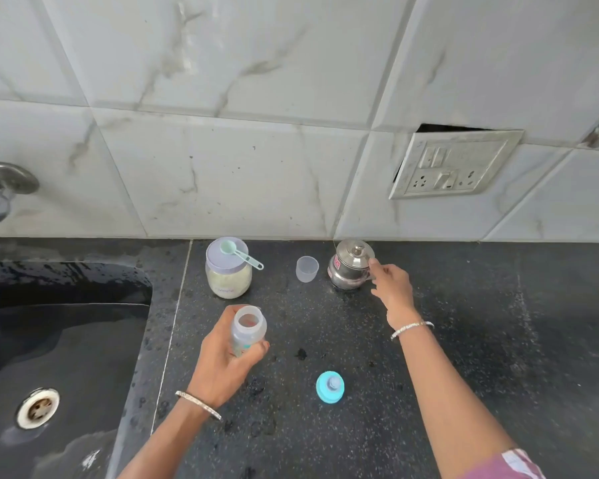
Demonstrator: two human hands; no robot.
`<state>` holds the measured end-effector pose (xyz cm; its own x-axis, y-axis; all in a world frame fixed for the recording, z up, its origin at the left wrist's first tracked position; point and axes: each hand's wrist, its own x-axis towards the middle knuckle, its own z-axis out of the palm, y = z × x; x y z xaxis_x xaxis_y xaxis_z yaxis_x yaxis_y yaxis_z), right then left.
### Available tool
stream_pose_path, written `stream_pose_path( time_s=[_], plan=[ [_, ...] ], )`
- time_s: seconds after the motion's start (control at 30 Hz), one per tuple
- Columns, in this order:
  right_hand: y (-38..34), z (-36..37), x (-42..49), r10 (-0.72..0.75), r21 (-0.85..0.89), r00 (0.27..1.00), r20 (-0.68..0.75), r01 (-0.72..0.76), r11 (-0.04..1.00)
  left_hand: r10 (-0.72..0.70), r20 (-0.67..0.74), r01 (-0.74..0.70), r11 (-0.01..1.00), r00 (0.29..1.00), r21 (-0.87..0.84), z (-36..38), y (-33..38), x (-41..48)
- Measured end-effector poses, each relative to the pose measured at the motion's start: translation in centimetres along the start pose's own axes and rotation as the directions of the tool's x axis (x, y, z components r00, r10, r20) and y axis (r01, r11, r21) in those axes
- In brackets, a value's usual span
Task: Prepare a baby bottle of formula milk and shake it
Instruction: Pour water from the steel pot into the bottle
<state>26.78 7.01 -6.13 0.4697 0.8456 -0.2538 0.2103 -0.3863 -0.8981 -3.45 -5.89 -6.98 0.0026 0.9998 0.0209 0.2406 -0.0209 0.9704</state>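
My left hand [222, 363] grips a clear baby bottle [248, 328] with its top off, held upright over the black counter. The bottle's blue teat cap [330, 387] lies on the counter to the right of it. My right hand [391, 288] reaches to a small steel pot with a lid [348, 266] near the wall, its fingertips at the pot's right side. A jar of pale formula powder [227, 271] stands at the back, and a green scoop [241, 253] rests on its lid. A small clear cup [306, 268] stands between jar and pot.
A black sink [49, 357] with a drain fills the left side, and a tap [0, 188] juts from the tiled wall above it. A switch and socket plate [453, 165] sits on the wall at right. The counter [498, 323] stretches to the right.
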Motion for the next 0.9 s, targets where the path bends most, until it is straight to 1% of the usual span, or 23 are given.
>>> stream_pose_path(
  time_s=[0.1, 0.17, 0.3, 0.43, 0.57, 0.67, 0.77, 0.9],
  plan=[
    [0.3, -0.2, 0.7, 0.018, 0.167, 0.997, 0.077, -0.031, 0.985, -0.007, -0.005, 0.007, 1.000, 1.000, 0.008, 0.0, 0.0, 0.2],
    [0.4, -0.3, 0.8, 0.025, 0.240, 0.996, 0.087, -0.045, 0.970, -0.007, -0.007, 0.007, 1.000, 1.000, 0.013, 0.1, 0.1, 0.4],
    [0.3, -0.2, 0.5, 0.064, 0.334, 0.993, 0.098, -0.093, 0.938, 0.003, -0.019, -0.003, 1.000, 1.000, 0.019, 0.6, 0.2, 0.4],
    [0.0, -0.4, -0.5, 0.108, 0.401, 0.992, 0.066, -0.126, 0.907, 0.023, -0.031, -0.023, 1.000, 0.999, 0.021, 0.8, 0.5, 0.5],
    [-1.2, -1.7, -2.3, 0.105, 0.463, 0.990, 0.093, -0.137, 0.876, 0.038, -0.046, -0.038, 0.999, 0.998, 0.018, 0.9, 0.7, 0.4],
    [-2.8, -3.7, -4.0, 0.042, 0.447, 0.991, 0.131, -0.096, 0.889, 0.052, -0.057, -0.051, 0.999, 0.997, 0.015, 1.0, 1.1, 0.3],
    [-5.2, -5.7, -6.2, -0.040, 0.381, 0.986, 0.164, -0.026, 0.924, 0.083, -0.057, -0.082, 0.997, 0.995, 0.010, 1.3, 1.5, 0.1],
    [-8.2, -7.8, -9.7, -0.145, 0.287, 0.952, 0.268, 0.064, 0.956, 0.140, -0.061, -0.140, 0.990, 0.988, 0.013, 1.4, 2.3, -0.5]
  ],
)
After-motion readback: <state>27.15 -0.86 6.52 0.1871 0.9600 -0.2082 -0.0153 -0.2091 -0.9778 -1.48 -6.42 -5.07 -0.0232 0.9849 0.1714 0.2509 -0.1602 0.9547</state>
